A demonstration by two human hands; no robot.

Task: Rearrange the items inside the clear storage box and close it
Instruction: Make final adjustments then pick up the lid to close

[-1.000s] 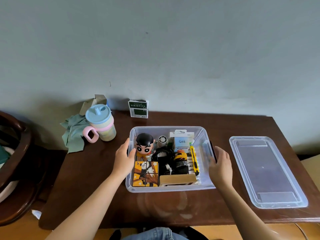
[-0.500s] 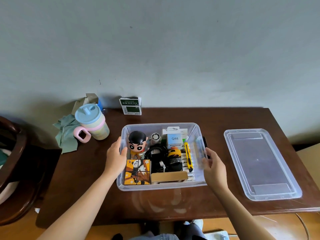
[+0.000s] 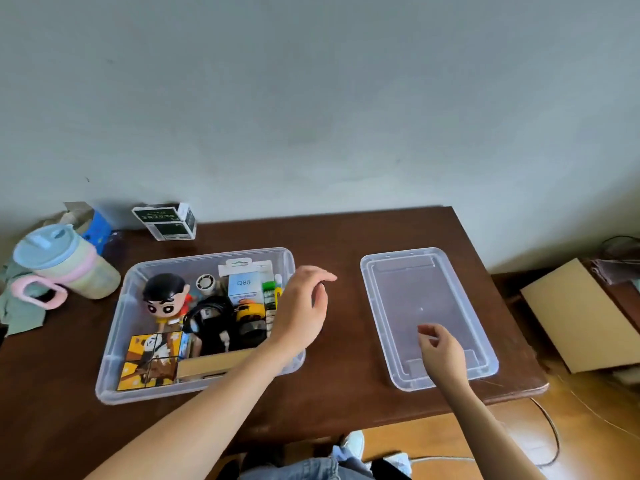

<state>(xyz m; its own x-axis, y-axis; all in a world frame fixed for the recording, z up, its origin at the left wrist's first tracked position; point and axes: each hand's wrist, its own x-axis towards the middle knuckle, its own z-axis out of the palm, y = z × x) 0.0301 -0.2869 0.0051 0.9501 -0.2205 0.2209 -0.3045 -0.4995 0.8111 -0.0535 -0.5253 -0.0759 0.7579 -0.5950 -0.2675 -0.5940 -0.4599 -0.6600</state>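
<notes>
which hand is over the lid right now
The right hand, fingers loosely curled, holding nothing, above the near end of the clear lid. The left hand reaches across the storage box's right edge instead, short of the lid.

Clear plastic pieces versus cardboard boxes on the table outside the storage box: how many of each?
Clear plastic: 2, the storage box and its lid.
Cardboard boxes: 1, the green-and-white carton by the wall.
Total: 3.
</notes>
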